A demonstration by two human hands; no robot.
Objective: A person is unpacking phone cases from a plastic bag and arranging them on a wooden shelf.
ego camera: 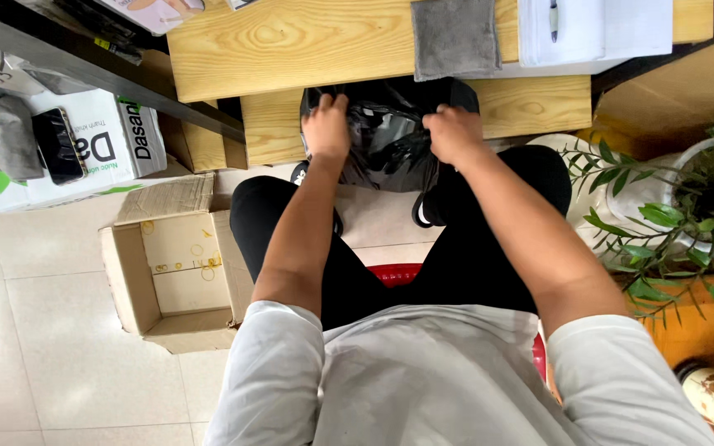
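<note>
An open cardboard box [177, 272] is seen on the floor at the left. A black plastic bag [386, 136], lying just beyond the knees below the wooden bench's [283, 41] front edge, is gripped at its left side by the closed left hand [326, 125] and at its right side by the closed right hand [454, 134]; both are equally near.

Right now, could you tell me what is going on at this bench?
A seated person looks down at both hands, which grip the top of a black plastic bag resting on the lower wooden step. The left hand pinches the bag's left edge and the right hand bunches its right edge, fingers closed on the plastic. An open cardboard box sits on the floor to the left, and a grey cloth lies on the upper step.
</note>
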